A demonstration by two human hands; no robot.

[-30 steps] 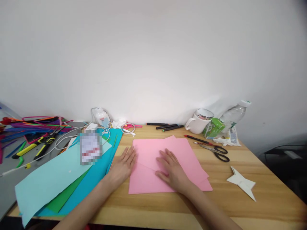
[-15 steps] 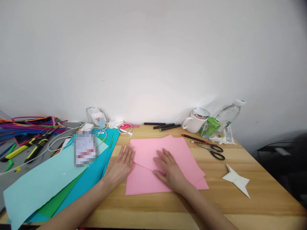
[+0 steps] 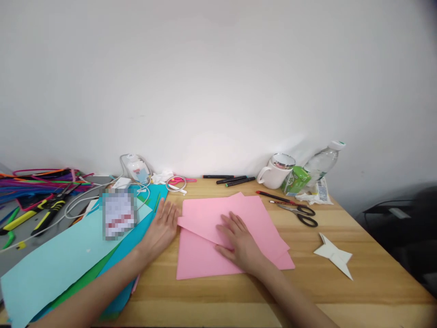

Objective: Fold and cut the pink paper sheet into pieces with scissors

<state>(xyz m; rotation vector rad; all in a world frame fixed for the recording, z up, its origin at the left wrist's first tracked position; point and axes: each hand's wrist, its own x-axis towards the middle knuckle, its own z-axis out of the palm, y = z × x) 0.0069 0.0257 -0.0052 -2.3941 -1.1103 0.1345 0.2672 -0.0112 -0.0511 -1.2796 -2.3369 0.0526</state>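
In front of me a folded sheet of pink paper (image 3: pixel 205 221) lies at a slant on a stack of square pink paper (image 3: pixel 201 262). Its narrow left corner sticks out past the stack's left edge. My right hand (image 3: pixel 241 241) rests on the folded sheet with its fingers spread. Just left of that pointed corner, my left hand (image 3: pixel 164 228) lies flat with fingers stretched out, close to the paper's tip; whether it touches the tip I cannot tell.
To the left are blue paper (image 3: pixel 124 269), light-blue paper (image 3: pixel 68 259), a blurred-out device (image 3: pixel 119 214), a cable and pliers (image 3: pixel 51 209). At the right stand a mug (image 3: pixel 276 172), green carton (image 3: pixel 296 181) and bottle (image 3: pixel 322 161), with scissors (image 3: pixel 305 216) and a white paper star (image 3: pixel 333 255) nearer.
My left hand has slid left off the pink paper, uncovering the folded sheet's pointed left corner. My right hand stays in place on the sheet. The view has shifted slightly.
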